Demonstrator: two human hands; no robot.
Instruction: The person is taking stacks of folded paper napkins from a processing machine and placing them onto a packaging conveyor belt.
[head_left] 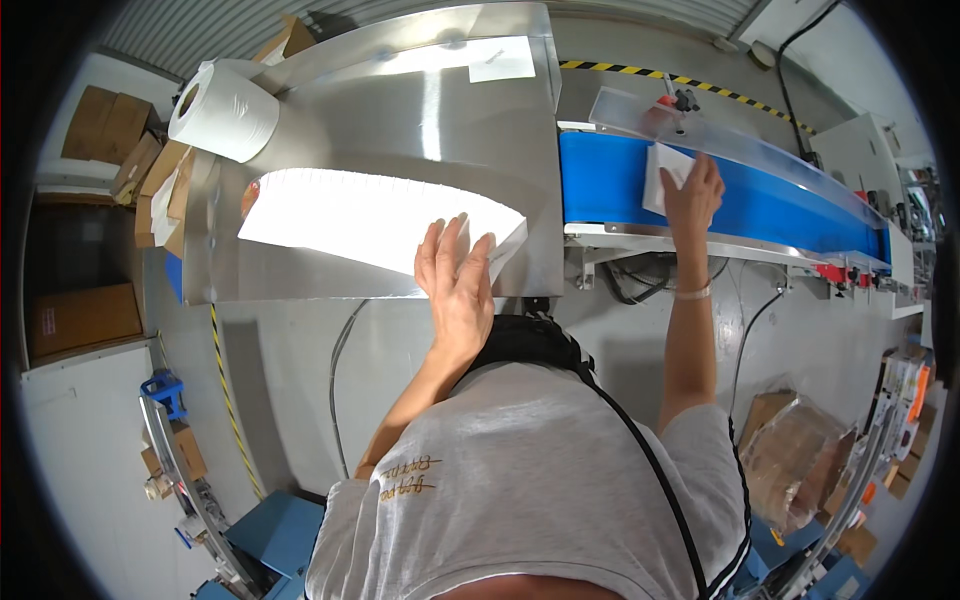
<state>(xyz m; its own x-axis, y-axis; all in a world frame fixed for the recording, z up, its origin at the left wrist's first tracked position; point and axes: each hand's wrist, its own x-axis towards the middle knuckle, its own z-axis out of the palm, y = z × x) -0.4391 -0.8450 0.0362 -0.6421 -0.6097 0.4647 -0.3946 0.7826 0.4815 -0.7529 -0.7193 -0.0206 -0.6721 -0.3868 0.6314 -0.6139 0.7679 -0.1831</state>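
Observation:
My left hand [456, 275] rests fingers apart on the near end of a long row of white flat pieces [370, 215] lying on a steel table [400, 110]. My right hand [692, 192] reaches out to the blue conveyor belt [770, 205] and presses flat on a single white piece [662, 172] lying there. A clear plastic guard [720, 135] runs along the belt's far side, just beyond that hand.
A large roll of white paper [225, 110] sits at the table's left corner. Cardboard boxes [110, 135] stand at the left. Cables [640, 280] hang under the conveyor. A bagged carton [790, 450] lies on the floor at the right, and blue frames [280, 530] at the lower left.

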